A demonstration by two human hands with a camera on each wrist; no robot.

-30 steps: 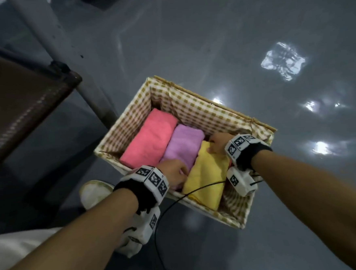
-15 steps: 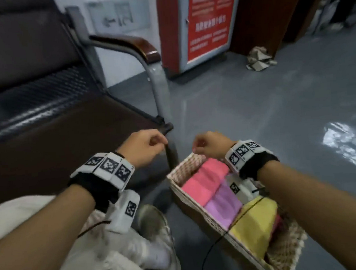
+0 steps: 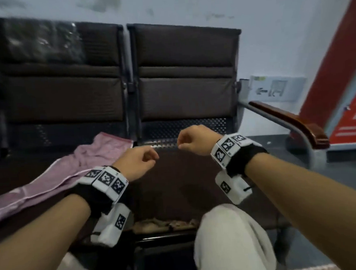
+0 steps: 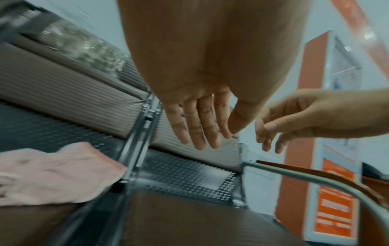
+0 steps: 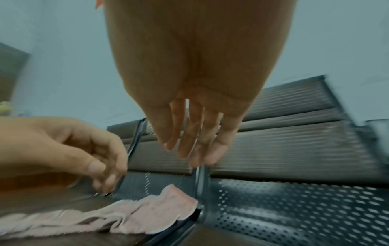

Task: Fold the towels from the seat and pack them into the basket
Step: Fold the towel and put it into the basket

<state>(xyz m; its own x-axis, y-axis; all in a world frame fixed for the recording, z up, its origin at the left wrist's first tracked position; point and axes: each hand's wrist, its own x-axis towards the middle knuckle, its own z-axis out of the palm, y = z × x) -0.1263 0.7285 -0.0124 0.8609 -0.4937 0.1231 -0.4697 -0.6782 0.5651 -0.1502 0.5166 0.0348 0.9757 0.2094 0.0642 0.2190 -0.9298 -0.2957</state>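
The pink towel [image 3: 55,177] lies unfolded and rumpled on the left seat [image 3: 27,166] of the bench, and we read its long axis as running from the near left up to the far right, where one corner reaches the metal divider [image 3: 130,83] between the two seats. In the wrist views the cloth [image 4: 52,173] shows soft wrinkles and a wavy hem [image 5: 147,214], with that far corner lapping right up to the seam. It looks limp and light, so we judge it will drape rather than hold shape when lifted

Both our hands hover over the right seat [image 3: 186,176], just to the right of the towel, touching nothing. Our left hand [image 3: 138,162] is plainly the nearer one, just beside the towel's far corner; our right hand [image 3: 196,140] sits further right and a little farther back, apart from the cloth. Both are empty: the fingers [image 4: 197,129] of the left hang loose and fairly straight, and those of the right [image 5: 195,141] likewise, thumbs lying near the fingertips but pinching nothing

So the coming reach, as we judge it, goes leftward and down, the left hand leading

The basket is out of view in these pictures. To the far right stand the wooden armrest [image 3: 287,118] and a red panel [image 3: 337,71]
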